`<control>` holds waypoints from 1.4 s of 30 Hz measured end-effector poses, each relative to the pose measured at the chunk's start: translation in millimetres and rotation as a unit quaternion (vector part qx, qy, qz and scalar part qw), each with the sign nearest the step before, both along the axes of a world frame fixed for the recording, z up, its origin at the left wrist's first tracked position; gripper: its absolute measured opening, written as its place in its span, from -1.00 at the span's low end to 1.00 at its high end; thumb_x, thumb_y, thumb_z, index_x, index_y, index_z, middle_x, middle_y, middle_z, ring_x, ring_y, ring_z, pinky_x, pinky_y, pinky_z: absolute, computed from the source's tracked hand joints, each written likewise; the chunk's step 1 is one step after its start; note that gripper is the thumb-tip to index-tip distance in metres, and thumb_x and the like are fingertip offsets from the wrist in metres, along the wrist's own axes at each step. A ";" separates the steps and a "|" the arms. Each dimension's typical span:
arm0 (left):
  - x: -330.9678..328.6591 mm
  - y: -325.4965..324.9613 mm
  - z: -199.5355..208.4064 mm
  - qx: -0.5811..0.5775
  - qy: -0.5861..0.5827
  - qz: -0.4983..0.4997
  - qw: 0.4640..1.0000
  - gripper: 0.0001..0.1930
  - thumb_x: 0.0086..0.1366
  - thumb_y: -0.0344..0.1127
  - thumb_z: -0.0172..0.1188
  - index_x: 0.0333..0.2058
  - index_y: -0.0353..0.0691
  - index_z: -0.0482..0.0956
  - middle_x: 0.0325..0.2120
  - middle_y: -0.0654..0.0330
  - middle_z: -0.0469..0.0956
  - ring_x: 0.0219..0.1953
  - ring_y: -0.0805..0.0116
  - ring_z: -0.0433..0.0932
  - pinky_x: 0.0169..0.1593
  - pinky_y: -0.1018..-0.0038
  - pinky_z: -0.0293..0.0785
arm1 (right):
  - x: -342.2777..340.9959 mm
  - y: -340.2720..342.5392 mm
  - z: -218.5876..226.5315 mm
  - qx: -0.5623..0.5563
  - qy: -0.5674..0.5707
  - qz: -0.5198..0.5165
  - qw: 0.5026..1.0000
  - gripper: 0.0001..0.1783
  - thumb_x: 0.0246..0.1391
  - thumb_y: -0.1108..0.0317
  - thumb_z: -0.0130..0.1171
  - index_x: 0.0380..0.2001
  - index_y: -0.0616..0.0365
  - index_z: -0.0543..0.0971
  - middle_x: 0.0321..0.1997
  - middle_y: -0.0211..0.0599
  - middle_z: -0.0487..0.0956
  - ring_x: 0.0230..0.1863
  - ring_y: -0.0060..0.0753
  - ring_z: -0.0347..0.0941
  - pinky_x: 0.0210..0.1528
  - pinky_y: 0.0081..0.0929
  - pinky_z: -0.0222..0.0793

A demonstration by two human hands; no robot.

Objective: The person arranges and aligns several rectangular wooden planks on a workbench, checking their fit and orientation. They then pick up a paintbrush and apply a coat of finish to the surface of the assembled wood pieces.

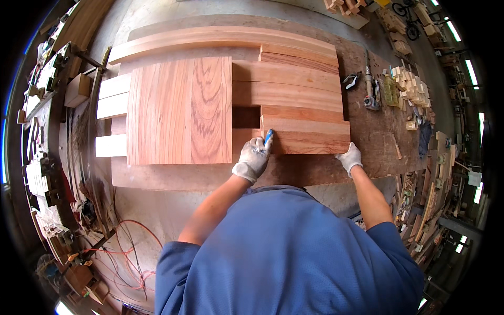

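Your left hand (254, 156), in a whitish work glove, is at the near left corner of the striped wooden panel (310, 140). Its fingers are curled narrow around a slim blue tool (269, 137), which points away from you, its blue end over the panel's left end; what kind of tool it is, you cannot tell from this view. Your left forearm (218, 205) slants forward and to the right from the blue sleeve, the elbow bent out to the side and the glove's back turned up.

Your right hand (351, 159), gloved the same way, is at the panel's near right corner, touching the edge, with its fingers pointing inward to the left. Whether they grip beneath the wood or only rest against it, you cannot tell. Your right forearm (371, 197) reaches forward and leans slightly left. The two hands stand well apart, one at each end of the panel's near edge.

The panel lies flat, its grain running left to right. To its left, a broader wooden panel (163, 110) lies across pale beams (111, 146). Right of the wood, a power tool (371, 98) rests on the brown worktable (375, 139).
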State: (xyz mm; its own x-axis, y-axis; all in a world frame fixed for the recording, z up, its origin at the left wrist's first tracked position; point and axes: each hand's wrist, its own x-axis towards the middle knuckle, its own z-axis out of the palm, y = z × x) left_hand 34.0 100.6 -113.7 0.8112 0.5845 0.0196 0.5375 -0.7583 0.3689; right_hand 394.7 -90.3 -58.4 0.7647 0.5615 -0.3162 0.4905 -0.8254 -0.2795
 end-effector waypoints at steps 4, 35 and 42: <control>0.8 -1.2 1.2 0.000 0.003 0.004 1.000 -0.19 0.27 -0.29 0.32 0.48 -0.22 0.25 -0.15 0.00 0.56 -0.10 0.00 0.60 -0.04 0.09 0.60 | 7.4 -9.1 -9.8 0.001 -0.012 0.012 1.000 -0.44 -0.13 0.36 0.64 -0.05 0.20 0.60 -0.01 0.06 0.73 0.07 0.10 0.67 0.11 -0.17 0.56; 5.2 -5.5 9.8 0.021 -0.022 0.011 0.999 0.01 0.14 -0.29 0.53 0.51 -0.21 0.19 -0.12 0.00 0.60 -0.09 -0.07 0.56 0.02 0.09 0.53 | 28.1 -28.5 -7.3 -0.044 -0.022 0.061 0.997 -0.48 -0.03 -0.02 0.56 -0.17 0.13 0.65 -0.16 0.10 0.74 -0.02 0.20 0.68 0.07 0.04 0.57; 34.2 -32.8 49.8 -0.053 0.046 0.121 0.990 -0.01 0.21 -0.44 0.47 0.54 -0.29 0.10 0.10 -0.06 0.60 0.10 -0.12 0.54 0.20 0.11 0.49 | 43.6 -54.3 -51.1 0.112 -0.010 0.170 0.979 -0.65 0.11 -0.02 0.43 -0.37 0.04 0.63 -0.37 -0.06 0.73 -0.26 0.08 0.71 -0.18 0.01 0.57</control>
